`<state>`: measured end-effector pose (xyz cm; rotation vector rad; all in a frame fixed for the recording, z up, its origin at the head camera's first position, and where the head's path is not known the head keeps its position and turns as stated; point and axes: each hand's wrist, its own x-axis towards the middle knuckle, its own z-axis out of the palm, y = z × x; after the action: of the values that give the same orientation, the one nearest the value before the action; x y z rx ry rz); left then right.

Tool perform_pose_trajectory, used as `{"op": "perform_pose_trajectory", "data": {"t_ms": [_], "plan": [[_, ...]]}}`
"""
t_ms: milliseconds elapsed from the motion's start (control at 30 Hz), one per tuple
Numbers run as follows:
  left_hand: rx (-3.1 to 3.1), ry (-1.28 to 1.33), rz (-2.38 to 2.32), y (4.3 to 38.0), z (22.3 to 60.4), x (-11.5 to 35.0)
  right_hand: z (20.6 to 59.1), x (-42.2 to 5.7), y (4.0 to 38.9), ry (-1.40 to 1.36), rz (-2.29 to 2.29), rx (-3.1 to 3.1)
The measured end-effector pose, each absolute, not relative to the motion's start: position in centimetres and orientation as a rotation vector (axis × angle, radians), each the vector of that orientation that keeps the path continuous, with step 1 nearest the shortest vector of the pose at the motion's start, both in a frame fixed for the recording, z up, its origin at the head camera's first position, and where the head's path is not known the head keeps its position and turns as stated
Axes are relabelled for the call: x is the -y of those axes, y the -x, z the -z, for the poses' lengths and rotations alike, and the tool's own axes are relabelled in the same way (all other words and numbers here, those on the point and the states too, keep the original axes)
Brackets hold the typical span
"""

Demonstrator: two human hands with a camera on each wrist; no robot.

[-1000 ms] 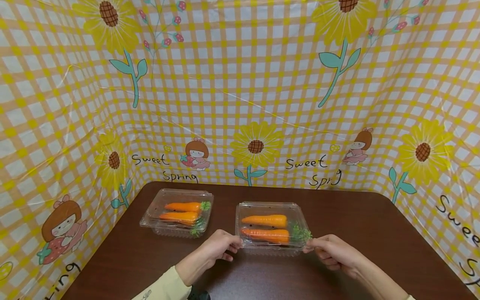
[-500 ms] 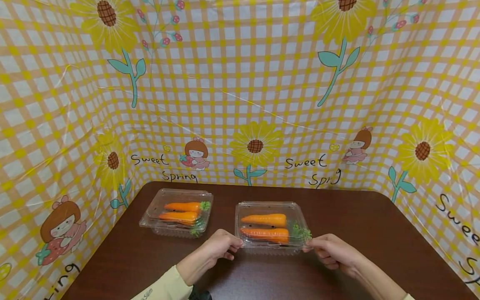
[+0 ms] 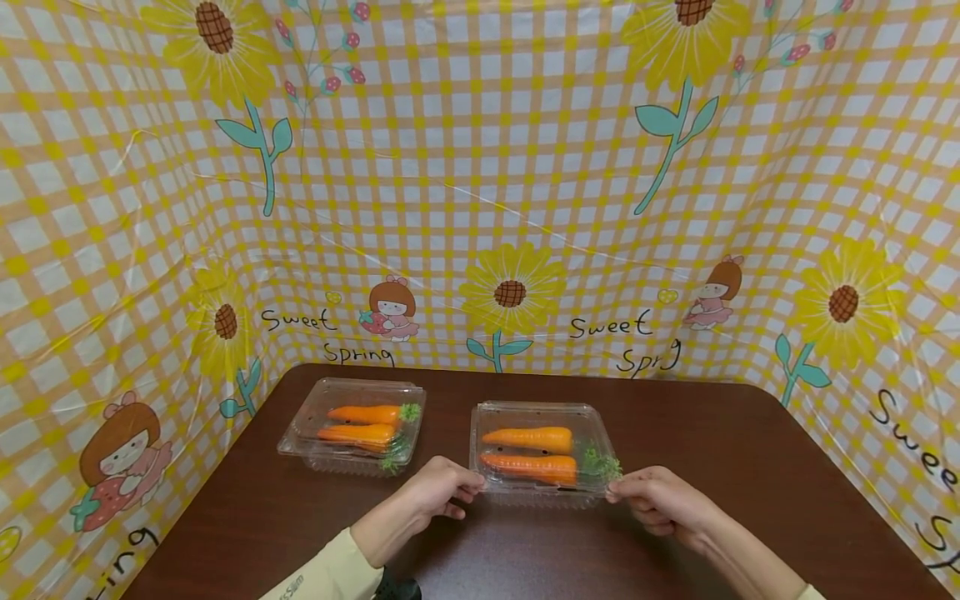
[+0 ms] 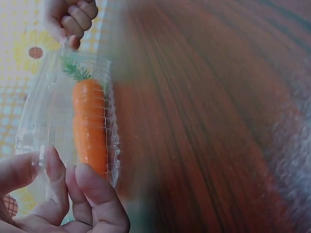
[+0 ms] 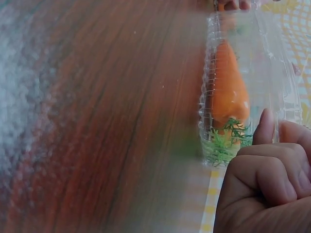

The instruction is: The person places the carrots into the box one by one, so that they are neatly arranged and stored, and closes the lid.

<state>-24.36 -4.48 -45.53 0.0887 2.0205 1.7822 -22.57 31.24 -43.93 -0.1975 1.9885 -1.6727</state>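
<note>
In the head view a clear plastic clamshell box (image 3: 525, 412) with its lid down sits in front of me, two orange carrots (image 3: 528, 468) with green tops visible inside. My left hand (image 3: 431, 493) pinches the rim at the near left corner between thumb and index finger. At the near right corner my right hand (image 3: 663, 504) pinches the rim too, its other fingers curled. The left wrist view shows a carrot (image 4: 90, 126) through the ribbed side wall, beyond my fingers. In the right wrist view the green carrot top (image 5: 221, 145) lies close to my knuckles.
A second clear clamshell box (image 3: 300, 437) with carrots (image 3: 363, 434) inside stands to the left on the dark brown table (image 3: 675, 417). Yellow checked cloth (image 3: 450, 208) with sunflowers hangs behind the table and along both sides.
Almost nothing differs. Both hands keep their pinch on the box corners, and the box stays in the same place.
</note>
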Motion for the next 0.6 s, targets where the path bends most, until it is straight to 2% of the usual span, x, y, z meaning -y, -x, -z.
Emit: {"op": "perform_pose_trajectory", "data": {"t_ms": [333,600], "plan": [[-2.045,-0.052,-1.799,24.9,45.9,4.4,44.1,-31.0,23.0,0.143,1.64,-2.028],[-2.145,-0.135,-1.663,23.6,45.3,6.0,44.1,-31.3,22.6,0.056,1.593,-2.182]]}}
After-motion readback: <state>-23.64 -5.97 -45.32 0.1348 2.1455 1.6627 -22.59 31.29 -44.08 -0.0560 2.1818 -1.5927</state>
